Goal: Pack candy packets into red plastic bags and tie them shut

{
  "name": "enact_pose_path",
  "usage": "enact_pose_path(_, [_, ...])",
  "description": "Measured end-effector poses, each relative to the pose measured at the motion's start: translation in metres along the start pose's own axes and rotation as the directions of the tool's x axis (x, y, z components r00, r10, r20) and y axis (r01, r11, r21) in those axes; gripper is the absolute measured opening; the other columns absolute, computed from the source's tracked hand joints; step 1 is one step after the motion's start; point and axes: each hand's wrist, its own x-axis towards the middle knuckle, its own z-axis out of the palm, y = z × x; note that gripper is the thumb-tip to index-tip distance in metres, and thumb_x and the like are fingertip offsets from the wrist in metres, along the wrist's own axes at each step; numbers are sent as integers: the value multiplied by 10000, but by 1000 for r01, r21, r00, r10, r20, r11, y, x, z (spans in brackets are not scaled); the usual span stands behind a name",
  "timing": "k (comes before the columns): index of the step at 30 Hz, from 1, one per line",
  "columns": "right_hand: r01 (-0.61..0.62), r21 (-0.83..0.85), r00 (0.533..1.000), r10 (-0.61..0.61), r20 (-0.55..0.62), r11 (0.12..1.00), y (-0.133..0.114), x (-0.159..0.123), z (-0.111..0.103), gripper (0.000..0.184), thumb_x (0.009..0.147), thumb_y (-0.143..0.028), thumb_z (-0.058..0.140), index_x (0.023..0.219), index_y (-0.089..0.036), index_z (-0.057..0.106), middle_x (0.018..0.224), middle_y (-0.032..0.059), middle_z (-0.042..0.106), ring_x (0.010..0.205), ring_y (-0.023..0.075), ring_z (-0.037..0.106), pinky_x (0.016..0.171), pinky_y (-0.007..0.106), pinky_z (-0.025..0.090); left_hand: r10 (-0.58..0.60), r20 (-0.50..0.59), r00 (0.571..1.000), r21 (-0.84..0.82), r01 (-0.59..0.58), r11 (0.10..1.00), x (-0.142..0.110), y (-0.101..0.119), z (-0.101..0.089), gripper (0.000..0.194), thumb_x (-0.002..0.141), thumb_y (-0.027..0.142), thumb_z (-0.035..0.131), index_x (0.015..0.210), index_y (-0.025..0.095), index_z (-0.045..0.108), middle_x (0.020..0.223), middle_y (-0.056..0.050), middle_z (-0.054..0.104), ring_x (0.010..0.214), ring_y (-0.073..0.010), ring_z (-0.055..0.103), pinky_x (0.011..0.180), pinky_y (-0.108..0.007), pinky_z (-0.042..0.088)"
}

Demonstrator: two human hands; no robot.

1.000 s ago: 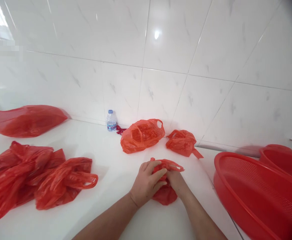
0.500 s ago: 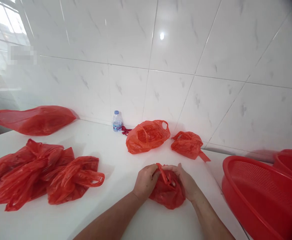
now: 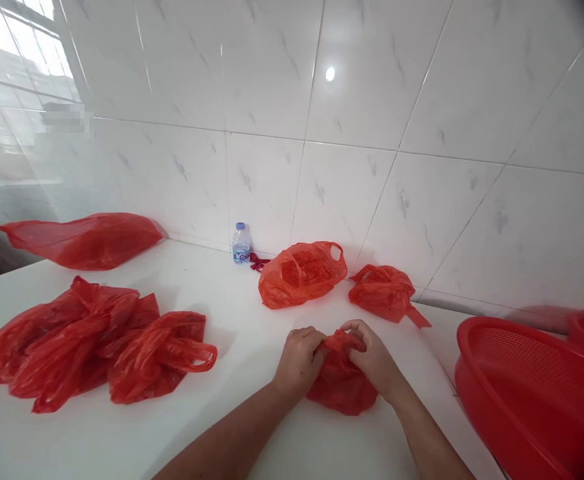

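A small filled red plastic bag (image 3: 345, 387) rests on the white table in front of me, its top bunched together. My left hand (image 3: 301, 360) pinches the left side of the gathered top. On the other side, my right hand (image 3: 372, 353) has its thumb and fingers closed on the bag's neck. What the bag contains is hidden. Behind it, near the wall, lie an open-topped red plastic bag (image 3: 305, 277) with a loop handle and a smaller red bag (image 3: 383, 293) with its top twisted.
Several crumpled red bags (image 3: 72, 340) lie in a heap at the left, with a long red bag (image 3: 102, 240) behind them. A water bottle (image 3: 241, 245) and dark red ribbon (image 3: 259, 262) are by the tiled wall. Red plastic baskets (image 3: 472, 373) stand at the right.
My fingers have drawn the bag's top together; the loose handle strip and opening seen before are now bunched. My right hand has gone from cupping the side to pinching the neck.
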Motion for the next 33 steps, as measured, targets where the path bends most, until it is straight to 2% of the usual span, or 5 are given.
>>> enact_pose_path(5, [-44, -263, 950, -41, -308, 964, 14, 5, 2, 210, 693, -222, 455, 854, -240, 589, 688, -30, 573, 645, 155, 526, 583, 258, 403, 62, -5, 998, 24, -62, 998, -5, 4, 7, 202, 694, 33, 488, 732, 201, 595, 682, 13, 601, 662, -136, 532, 732, -305, 388])
enact_pose_path(16, [-61, 464, 997, 36, 64, 884, 9, 3, -2, 307, 693, -246, 607, 996, -217, 646, 967, 38, 671, 848, 195, 612, 777, 316, 476, 35, -25, 999, 49, -33, 998, -3, 0, -1, 280, 738, 59, 487, 923, 228, 612, 903, -13, 674, 847, -180, 596, 838, -349, 427])
enact_pose_path(21, [29, 547, 974, 99, -203, 837, 24, 13, -20, 269, 644, -353, 714, 851, -190, 657, 786, 37, 654, 683, 167, 595, 654, 304, 491, 51, -104, 993, 114, -39, 993, -1, -5, -8, 304, 778, 114, 477, 1045, 224, 575, 882, -28, 668, 840, -199, 592, 791, -355, 455])
enact_pose_path(26, [117, 470, 839, 167, -519, 875, 59, 26, -60, 245, 564, -277, 730, 777, -219, 623, 697, -31, 580, 575, 101, 510, 564, 241, 465, 49, -267, 962, 136, -13, 991, 9, -27, -28, 171, 860, 188, 421, 832, 203, 589, 794, -25, 633, 788, -177, 574, 773, -333, 447])
enact_pose_path(33, [83, 391, 814, 164, -558, 917, 71, 20, -70, 325, 658, -368, 714, 937, -224, 630, 997, 10, 594, 851, 141, 569, 726, 260, 500, -26, -274, 961, 64, 45, 997, 10, -42, -36, 210, 820, 189, 475, 1015, 195, 551, 897, -30, 601, 872, -176, 581, 789, -316, 483])
